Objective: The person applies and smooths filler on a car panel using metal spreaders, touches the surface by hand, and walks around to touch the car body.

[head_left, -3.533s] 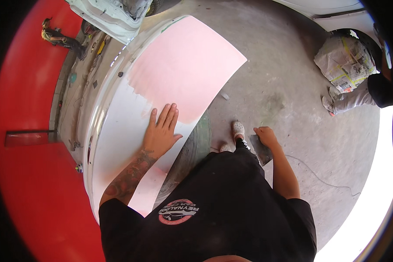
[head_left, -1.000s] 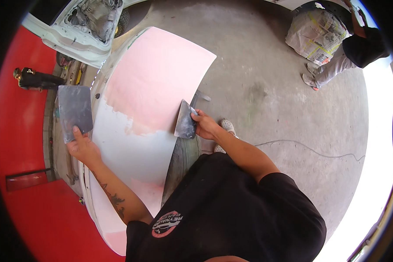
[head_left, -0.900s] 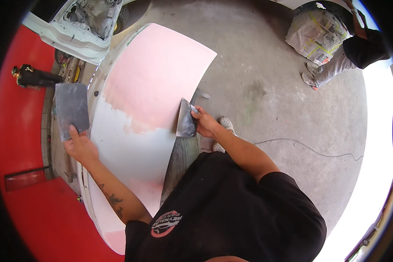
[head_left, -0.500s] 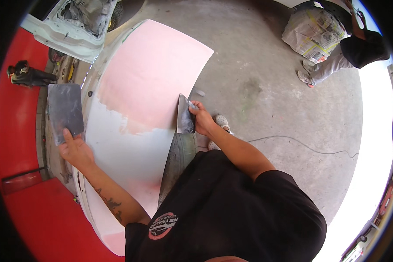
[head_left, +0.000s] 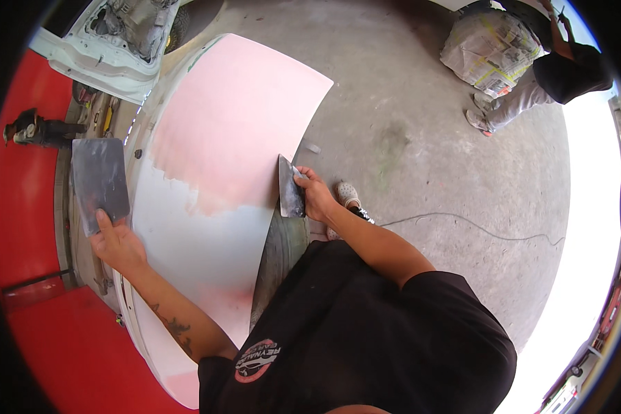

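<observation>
My left hand (head_left: 117, 245) grips a large dark grey flat plate (head_left: 98, 172) by its lower edge, thumb on the face, raised at the left side of a curved car panel (head_left: 255, 103). My right hand (head_left: 316, 196) is closed on a smaller grey, smudged spreader plate (head_left: 288, 190), held upright by the panel's right edge; whether it touches the panel I cannot tell. The panel is pink over its far part, white with ragged pink borders in the middle, pink again near me. It rests on a dark, dusty support (head_left: 279, 255), mostly hidden.
A stripped white car door (head_left: 100, 72) is at the upper left, near a red wall (head_left: 31, 179) and a distant person (head_left: 45, 127). At upper right a co-worker (head_left: 559, 76) stands by a paper-wrapped wheel (head_left: 486, 52). A cable (head_left: 462, 221) crosses the concrete floor (head_left: 421, 138).
Earlier my left hand lay spread on the panel and my right hand was lower; now both hold plates up. In the last second the plates have drifted slightly leftward in view.
</observation>
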Demonstrator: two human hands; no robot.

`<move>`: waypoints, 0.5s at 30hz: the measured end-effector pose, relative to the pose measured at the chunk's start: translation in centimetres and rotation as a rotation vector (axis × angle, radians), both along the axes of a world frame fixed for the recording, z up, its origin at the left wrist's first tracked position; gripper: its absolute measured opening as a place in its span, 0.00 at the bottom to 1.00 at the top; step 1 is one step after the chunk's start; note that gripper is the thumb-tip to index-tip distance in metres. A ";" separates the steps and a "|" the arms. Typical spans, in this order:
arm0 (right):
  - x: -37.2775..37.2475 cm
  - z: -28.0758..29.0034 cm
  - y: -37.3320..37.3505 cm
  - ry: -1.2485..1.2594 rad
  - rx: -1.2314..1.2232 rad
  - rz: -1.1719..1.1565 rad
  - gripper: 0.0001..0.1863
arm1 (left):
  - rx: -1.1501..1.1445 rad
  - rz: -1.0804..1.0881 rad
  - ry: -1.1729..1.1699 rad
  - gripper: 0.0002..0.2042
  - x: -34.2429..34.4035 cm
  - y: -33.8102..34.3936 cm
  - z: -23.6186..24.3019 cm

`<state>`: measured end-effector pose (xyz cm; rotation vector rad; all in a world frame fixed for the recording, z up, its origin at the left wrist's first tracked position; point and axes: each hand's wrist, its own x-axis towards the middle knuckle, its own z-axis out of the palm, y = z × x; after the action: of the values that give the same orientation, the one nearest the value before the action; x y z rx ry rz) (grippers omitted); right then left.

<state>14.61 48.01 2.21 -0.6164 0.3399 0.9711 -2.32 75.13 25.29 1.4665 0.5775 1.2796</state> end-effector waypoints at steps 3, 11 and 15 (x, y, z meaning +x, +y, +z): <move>0.0 -1.2 0.1 -0.028 -0.006 0.009 0.09 | 0.006 -0.073 -0.011 0.14 0.2 -0.2 0.3; -0.7 -0.5 0.3 -0.057 -0.068 -0.004 0.09 | 0.042 0.033 0.016 0.16 -0.6 1.0 -0.8; 0.5 -0.8 0.5 -0.052 -0.060 -0.009 0.09 | 0.012 0.046 0.003 0.16 -0.3 0.3 -0.5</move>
<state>15.12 48.56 1.37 -0.6928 0.3263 0.9374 -2.65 75.40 24.81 1.4722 0.6096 1.3190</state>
